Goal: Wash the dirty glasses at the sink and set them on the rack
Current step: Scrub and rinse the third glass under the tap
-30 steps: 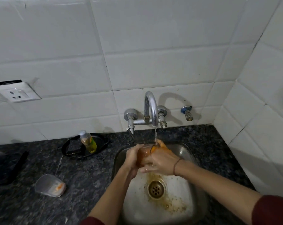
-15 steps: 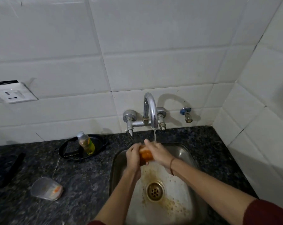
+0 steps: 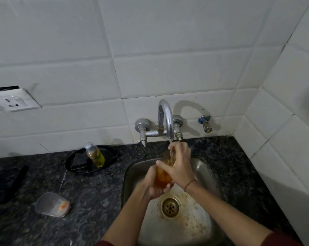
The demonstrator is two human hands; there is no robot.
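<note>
Over the steel sink I hold an orange-stained glass under the running tap. My left hand grips the glass from below and the left. My right hand covers its upper part, fingers at the rim where the water stream lands. Most of the glass is hidden by both hands. A second dirty glass lies on its side on the dark counter at the left, with orange residue at its bottom. No rack is in view.
Orange spatter marks the sink basin around the drain. A soap bottle stands in a black tray left of the tap. A dark object lies at the far left. White tiled walls close the back and right; a wall socket is at left.
Both hands turned the glass more upright and lifted its mouth closer to the spout; the right hand moved up over the rim. The camera view shifted slightly.
</note>
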